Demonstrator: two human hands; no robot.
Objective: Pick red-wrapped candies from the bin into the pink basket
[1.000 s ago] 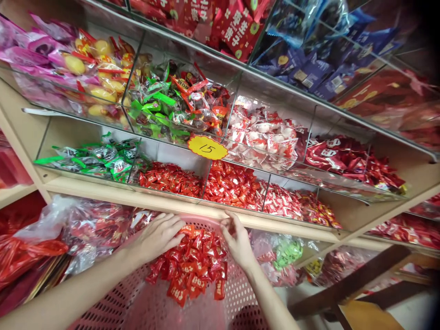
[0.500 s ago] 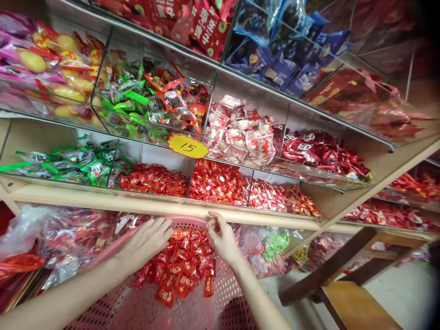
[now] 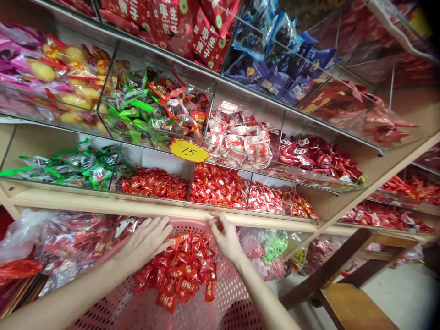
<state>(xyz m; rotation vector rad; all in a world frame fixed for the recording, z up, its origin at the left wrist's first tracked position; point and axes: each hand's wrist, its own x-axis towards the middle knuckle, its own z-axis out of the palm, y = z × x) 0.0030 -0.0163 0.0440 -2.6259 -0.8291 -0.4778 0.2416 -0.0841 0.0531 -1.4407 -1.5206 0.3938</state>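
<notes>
A pink perforated plastic basket [image 3: 227,279] is below the shelf edge, with a heap of red wrapped candies [image 3: 187,270] inside. My left hand [image 3: 147,240] reaches over the basket's left side, palm down, fingers stretched out, their tips at the candies' upper left edge. My right hand [image 3: 225,236] is at the basket's far right rim, fingers loosely bent and thumb apart from the index finger. Its fingertips come up to the wooden shelf edge [image 3: 137,206]; I cannot tell whether they press on the rim. Neither hand shows anything held.
Above are glass-divided shelves of wrapped sweets, among them red candies [image 3: 218,185] and green-wrapped ones [image 3: 82,167]. A yellow price tag [image 3: 189,150] reads 15. Plastic bags of goods [image 3: 75,238] lie under the shelf at left. A wooden stool [image 3: 355,305] stands at right.
The view has shifted slightly, so the shelves sit a little lower in the picture. Both hands keep nearly the same place at the basket; the candies in it look unchanged.
</notes>
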